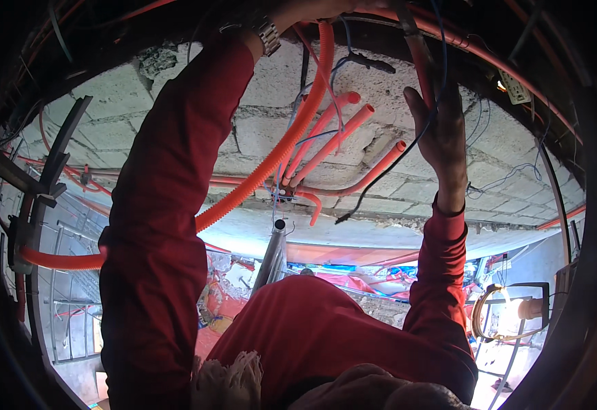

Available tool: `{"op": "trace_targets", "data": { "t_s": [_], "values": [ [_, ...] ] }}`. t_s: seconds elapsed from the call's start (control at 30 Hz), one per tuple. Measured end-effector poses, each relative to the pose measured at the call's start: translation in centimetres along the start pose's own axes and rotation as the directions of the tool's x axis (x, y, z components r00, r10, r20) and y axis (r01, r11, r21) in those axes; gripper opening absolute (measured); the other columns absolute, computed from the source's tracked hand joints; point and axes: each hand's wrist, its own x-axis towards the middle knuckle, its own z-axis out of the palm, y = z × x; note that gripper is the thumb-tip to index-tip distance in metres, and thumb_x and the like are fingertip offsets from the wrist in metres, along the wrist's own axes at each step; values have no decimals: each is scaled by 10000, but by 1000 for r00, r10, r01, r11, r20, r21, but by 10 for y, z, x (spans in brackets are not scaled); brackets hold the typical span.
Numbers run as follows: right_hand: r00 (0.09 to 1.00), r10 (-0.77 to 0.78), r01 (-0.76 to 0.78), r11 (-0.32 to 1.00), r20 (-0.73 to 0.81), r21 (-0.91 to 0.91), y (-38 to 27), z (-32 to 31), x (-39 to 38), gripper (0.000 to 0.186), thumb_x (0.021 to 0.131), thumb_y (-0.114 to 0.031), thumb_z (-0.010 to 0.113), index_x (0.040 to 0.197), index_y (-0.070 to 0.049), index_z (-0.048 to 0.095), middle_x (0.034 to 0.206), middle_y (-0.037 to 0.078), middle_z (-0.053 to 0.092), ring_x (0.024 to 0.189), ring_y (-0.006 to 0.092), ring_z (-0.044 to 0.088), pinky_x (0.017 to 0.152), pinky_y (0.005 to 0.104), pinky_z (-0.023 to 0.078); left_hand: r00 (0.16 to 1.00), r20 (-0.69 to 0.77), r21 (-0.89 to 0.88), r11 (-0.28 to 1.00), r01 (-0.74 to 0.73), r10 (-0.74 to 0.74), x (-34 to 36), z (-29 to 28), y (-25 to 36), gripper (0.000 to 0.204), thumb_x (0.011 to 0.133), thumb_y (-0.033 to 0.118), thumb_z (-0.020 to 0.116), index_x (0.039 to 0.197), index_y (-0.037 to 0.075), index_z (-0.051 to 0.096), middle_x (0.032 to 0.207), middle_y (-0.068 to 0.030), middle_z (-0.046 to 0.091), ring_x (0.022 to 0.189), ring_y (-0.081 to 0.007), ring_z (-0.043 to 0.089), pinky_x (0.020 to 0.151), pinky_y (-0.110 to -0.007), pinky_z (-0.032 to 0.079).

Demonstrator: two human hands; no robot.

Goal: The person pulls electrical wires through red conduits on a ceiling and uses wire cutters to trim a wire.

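Note:
Both my arms, in red sleeves, reach overhead. My left hand (312, 9), with a metal watch (268, 35) at the wrist, is at the top edge, over the upper end of an orange corrugated conduit (292, 140). Its fingers are partly cut off and shadowed, so their grip cannot be made out. To the right, my right hand (443, 133) is raised with its thumb apart and its fingers stretched upward into shadow. A thin dark cable (389, 168) passes across this hand. Close above it, a smooth orange pipe (449, 35) runs along a dark beam.
Several cut orange pipes (333, 140) rise from a small box (285, 193) on the block wall (264, 102). A metal tube (269, 256) stands below them. Dark metal brackets (56, 164) are at left. A lit lamp (527, 309) hangs at right, and loose blue wires (517, 171) dangle near the wall.

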Motion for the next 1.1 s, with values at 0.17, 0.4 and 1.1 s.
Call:
{"op": "trace_targets", "data": {
  "t_s": [0.17,0.4,1.1],
  "values": [
    [999,-34,38,985,-22,171,-3,10,15,540,946,-117,718,1452,-77,533,1291,174,667,1113,314,664,908,421,522,993,-36,36,993,-110,111,-8,-4,-5,581,969,531,682,1139,-21,620,1121,-151,544,1029,-250,570,869,-384,476],
    [840,414,-543,616,352,571,25,3,5,356,1019,-322,670,1264,-72,609,1023,45,683,778,109,629,694,286,512,974,221,-239,965,105,-51,1,-21,52,418,974,398,728,833,14,639,679,-17,596,579,-101,540,522,-310,439],
    [879,438,-462,691,187,556,16,61,-150,374,1030,-125,626,1377,1,564,1107,64,639,945,116,546,835,260,463,954,171,-203,939,278,-245,-13,-45,79,315,1029,319,658,901,32,639,700,-9,619,645,-78,629,578,-268,524]
  ]
}}
